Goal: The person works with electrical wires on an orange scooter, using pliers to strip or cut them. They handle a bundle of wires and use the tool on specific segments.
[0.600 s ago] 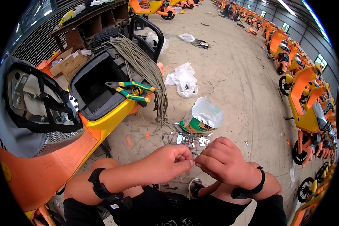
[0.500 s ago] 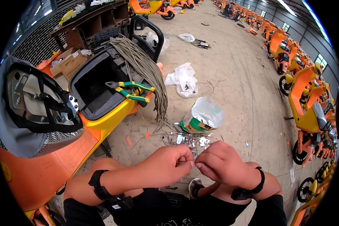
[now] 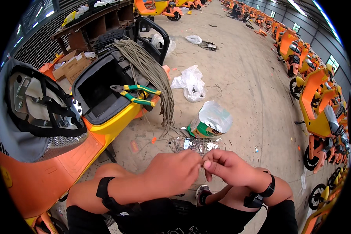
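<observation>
My left hand point(image 3: 175, 169) and my right hand point(image 3: 227, 167) meet in front of my knees, fingertips touching. Both are closed in a pinch; whatever sits between the fingers is too small or hidden to make out. Beyond them on the floor lies a scatter of wire bits and small scraps point(image 3: 189, 144). A green and white bag point(image 3: 214, 119) stands open just behind that litter. To the left, pliers point(image 3: 138, 93) with green and yellow handles rest across the rim of a scooter's open storage box point(image 3: 105, 111). A bundle of grey-green cords point(image 3: 148, 70) hangs over the box's side.
At the left, an orange and yellow scooter point(image 3: 58, 167) carries an upturned seat point(image 3: 39, 105) with a metal plate. White plastic bags point(image 3: 191, 82) lie on the concrete floor. A cardboard box point(image 3: 74, 66) and a brown shelf point(image 3: 93, 27) stand behind. Rows of scooters point(image 3: 316, 101) line the right.
My left hand has turned so its back faces up more. My right hand has rotated, its thumb now showing on top, and the fingertips still meet.
</observation>
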### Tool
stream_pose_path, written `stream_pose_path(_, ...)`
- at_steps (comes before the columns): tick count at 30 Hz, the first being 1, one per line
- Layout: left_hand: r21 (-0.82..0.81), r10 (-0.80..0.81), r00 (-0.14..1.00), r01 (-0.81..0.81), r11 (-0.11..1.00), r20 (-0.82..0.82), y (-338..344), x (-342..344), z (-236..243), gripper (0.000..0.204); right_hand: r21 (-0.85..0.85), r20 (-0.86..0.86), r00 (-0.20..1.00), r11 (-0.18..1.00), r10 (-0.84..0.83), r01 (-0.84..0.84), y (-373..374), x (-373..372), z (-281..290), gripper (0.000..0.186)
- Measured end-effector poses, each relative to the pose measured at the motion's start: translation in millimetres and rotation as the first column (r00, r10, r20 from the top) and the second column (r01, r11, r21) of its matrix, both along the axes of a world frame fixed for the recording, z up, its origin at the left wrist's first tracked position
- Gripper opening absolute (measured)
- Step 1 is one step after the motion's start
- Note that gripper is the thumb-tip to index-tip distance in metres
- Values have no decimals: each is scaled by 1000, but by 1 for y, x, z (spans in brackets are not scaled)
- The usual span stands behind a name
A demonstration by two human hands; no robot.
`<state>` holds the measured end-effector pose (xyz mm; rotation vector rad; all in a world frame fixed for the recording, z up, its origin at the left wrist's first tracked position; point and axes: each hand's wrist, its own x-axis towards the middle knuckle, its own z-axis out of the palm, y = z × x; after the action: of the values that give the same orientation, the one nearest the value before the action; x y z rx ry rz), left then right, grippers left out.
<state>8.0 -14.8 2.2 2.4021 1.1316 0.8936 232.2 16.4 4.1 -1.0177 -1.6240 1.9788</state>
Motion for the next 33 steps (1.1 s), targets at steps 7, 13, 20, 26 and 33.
stream_pose_path(7,-692,128,962,78,718,241,19,-6,5,14,956,294,925,59,-243,-288,10,4,-7,27)
stream_pose_path(13,-760,117,940,181,625,321,20,-7,2,12,969,225,943,-48,-243,-244,14,1,-2,22)
stream_pose_path(20,-141,-94,986,114,983,137,9,-6,-1,12,415,123,992,907,22,-72,-1,2,9,11)
stream_pose_path(26,264,-201,963,244,933,-178,7,-11,10,31,-273,-111,991,957,74,-101,7,8,7,17)
stream_pose_path(33,53,-103,994,105,993,-36,9,-4,7,23,53,86,996,998,26,-31,3,6,1,17)
